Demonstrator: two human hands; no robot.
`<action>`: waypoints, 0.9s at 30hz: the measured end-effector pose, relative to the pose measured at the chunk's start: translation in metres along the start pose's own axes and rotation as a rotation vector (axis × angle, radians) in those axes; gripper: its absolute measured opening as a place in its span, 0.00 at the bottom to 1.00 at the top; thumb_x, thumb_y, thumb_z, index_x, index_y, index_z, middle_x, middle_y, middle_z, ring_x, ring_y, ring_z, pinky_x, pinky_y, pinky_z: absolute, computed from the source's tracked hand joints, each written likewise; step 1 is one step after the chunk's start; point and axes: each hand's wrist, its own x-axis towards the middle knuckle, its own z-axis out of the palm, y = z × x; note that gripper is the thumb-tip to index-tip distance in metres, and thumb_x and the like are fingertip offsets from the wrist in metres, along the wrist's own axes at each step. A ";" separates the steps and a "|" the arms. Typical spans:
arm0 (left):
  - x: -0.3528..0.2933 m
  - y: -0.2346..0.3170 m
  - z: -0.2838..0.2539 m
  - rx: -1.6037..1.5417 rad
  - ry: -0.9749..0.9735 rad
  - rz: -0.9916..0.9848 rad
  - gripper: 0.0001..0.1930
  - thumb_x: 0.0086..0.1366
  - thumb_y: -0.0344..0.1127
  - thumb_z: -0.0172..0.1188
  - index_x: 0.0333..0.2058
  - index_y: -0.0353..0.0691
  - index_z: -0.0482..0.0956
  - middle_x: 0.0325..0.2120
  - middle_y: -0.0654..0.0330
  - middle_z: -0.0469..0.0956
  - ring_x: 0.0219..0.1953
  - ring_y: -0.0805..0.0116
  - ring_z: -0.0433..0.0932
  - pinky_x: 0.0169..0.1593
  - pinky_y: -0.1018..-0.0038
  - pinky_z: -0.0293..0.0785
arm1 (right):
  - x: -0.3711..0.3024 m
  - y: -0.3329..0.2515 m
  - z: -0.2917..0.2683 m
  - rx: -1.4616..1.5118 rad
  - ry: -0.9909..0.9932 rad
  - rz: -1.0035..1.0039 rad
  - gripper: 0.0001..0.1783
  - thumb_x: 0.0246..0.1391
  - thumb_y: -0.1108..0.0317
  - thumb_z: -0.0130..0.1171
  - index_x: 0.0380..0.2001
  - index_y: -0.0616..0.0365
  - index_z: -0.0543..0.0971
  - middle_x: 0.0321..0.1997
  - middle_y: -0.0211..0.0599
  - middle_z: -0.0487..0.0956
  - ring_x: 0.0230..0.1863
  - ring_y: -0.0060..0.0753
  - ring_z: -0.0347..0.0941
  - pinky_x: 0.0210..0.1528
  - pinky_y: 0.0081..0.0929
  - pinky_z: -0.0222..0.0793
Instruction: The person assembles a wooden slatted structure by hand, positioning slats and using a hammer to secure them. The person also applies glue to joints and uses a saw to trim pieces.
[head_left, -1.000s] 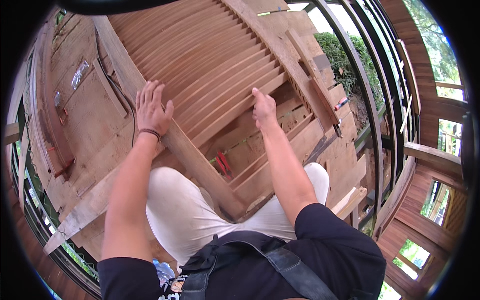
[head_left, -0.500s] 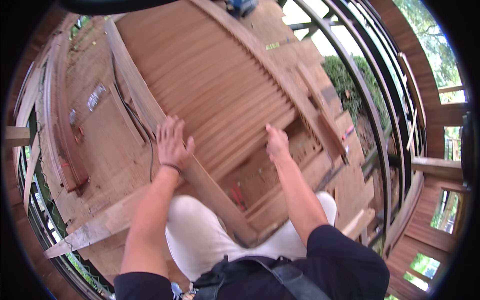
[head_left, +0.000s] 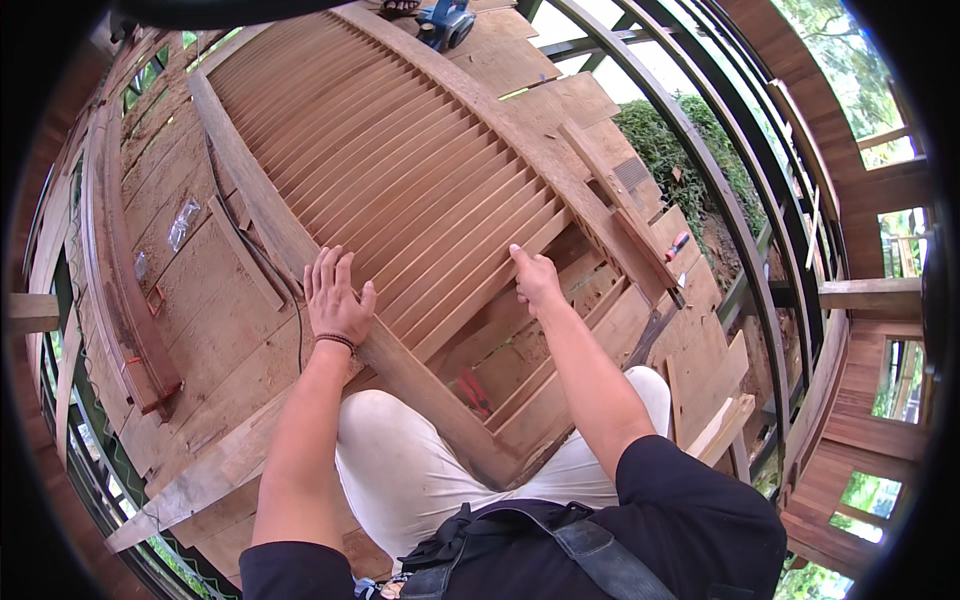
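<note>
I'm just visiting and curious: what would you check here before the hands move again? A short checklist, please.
1. Left hand laid on the left rail: ok, fingers unclenched.
2. Right hand firmly gripping the nearest slat: cannot tell; the thumb is at it, but the curled fingers hide any contact.
3. Slat ends fully seated in the right rail: cannot tell at this size.
4. Open gap beside the nearest slat free of tools: not ok, a red tool shows there.
5. Screwdriver clear of both hands: ok, off to the right.
</note>
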 end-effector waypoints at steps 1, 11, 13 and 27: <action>0.000 0.000 0.001 -0.001 0.034 0.006 0.30 0.61 0.45 0.62 0.62 0.44 0.71 0.66 0.55 0.67 0.74 0.54 0.57 0.77 0.50 0.47 | -0.004 0.003 0.002 -0.025 -0.017 0.013 0.21 0.66 0.49 0.63 0.30 0.50 0.68 0.17 0.23 0.62 0.14 0.21 0.56 0.15 0.27 0.51; -0.001 0.002 -0.002 -0.010 0.011 -0.049 0.30 0.61 0.48 0.61 0.61 0.44 0.73 0.66 0.56 0.67 0.75 0.57 0.57 0.78 0.53 0.44 | -0.060 0.047 0.052 0.036 -0.092 0.036 0.22 0.66 0.48 0.63 0.29 0.48 0.66 0.14 0.22 0.62 0.11 0.22 0.57 0.13 0.26 0.49; -0.002 0.002 -0.002 -0.024 0.021 -0.045 0.30 0.61 0.48 0.62 0.61 0.44 0.73 0.66 0.57 0.67 0.75 0.57 0.57 0.78 0.53 0.44 | -0.057 0.044 0.048 0.064 -0.168 0.051 0.22 0.66 0.49 0.62 0.28 0.48 0.65 0.14 0.22 0.61 0.11 0.22 0.56 0.13 0.26 0.49; -0.002 0.001 -0.004 -0.018 0.003 -0.046 0.32 0.62 0.51 0.62 0.62 0.44 0.73 0.67 0.56 0.66 0.76 0.57 0.55 0.79 0.52 0.43 | -0.059 0.039 0.051 0.143 -0.165 0.064 0.18 0.65 0.53 0.63 0.31 0.49 0.68 0.13 0.22 0.58 0.11 0.22 0.53 0.13 0.26 0.47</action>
